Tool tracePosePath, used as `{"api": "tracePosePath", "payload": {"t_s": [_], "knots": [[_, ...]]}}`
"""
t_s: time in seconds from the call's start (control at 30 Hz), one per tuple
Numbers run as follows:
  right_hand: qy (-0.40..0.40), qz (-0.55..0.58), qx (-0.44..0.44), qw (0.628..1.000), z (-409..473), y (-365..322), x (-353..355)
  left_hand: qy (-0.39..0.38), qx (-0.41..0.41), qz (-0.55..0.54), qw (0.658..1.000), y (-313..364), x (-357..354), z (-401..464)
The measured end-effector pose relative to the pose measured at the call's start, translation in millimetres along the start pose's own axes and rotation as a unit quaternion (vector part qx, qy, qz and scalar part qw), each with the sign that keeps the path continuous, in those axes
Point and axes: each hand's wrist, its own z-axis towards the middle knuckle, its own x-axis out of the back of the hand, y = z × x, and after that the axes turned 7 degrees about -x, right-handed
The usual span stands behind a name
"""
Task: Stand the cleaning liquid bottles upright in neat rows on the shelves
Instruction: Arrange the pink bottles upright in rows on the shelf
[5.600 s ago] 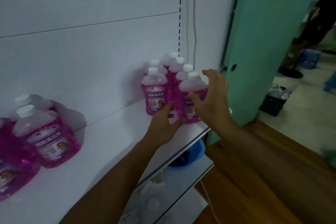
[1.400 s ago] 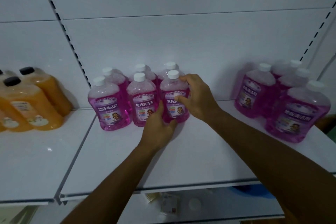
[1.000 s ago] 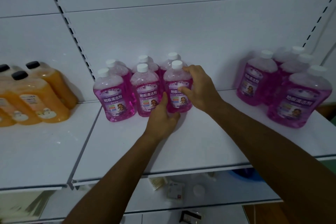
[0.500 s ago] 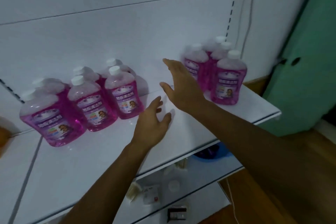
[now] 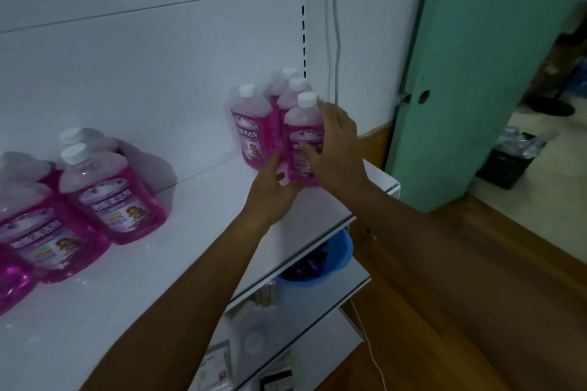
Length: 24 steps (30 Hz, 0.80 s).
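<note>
Head view looks down along a white shelf (image 5: 197, 263) that runs from the lower left of the frame up toward the centre. At the shelf's far end, just right of centre, a cluster of four pink bottles (image 5: 254, 133) with white caps stands upright against the back panel. My right hand (image 5: 333, 149) is on the front bottle (image 5: 300, 140) of that cluster: the thumb lies across its label and the fingers (image 5: 341, 119), spread apart, wrap round its right side, so they are clamped lightly on it. My left hand (image 5: 273, 190) comes in from below, its fingers close together and nearly straight, their tips touching the base of the same bottle where it meets its neighbour on the left. Far left in the frame stands a second group of pink bottles (image 5: 108, 197), upright and well apart from the first. Below the shelf edge, lower centre, a blue basin (image 5: 336, 260) sits on a lower shelf. A green door (image 5: 476, 73) fills the upper right, beside a wooden floor (image 5: 444, 295).
</note>
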Motion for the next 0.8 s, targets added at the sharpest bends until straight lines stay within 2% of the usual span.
{"api": "tracePosePath", "payload": {"t_s": [0.23, 0.37, 0.53, 0.8], "knots": [[-0.016, 0.004, -0.004, 1.000, 7, 2, 5, 0.033, -0.005, -0.026, 0.999, 2, -8, 3], [-0.031, 0.006, 0.026, 0.999, 2, -6, 3, 0.071, -0.017, -0.020, 0.997, 0, -1, -17], [-0.050, 0.040, 0.054, 0.996, -11, -33, -22, 0.125, -0.013, 0.011, 0.992, -7, 28, -38], [-0.129, 0.069, 0.100, 0.984, -1, -96, -79, 0.179, -0.009, 0.050, 0.983, -22, 92, -49]]}}
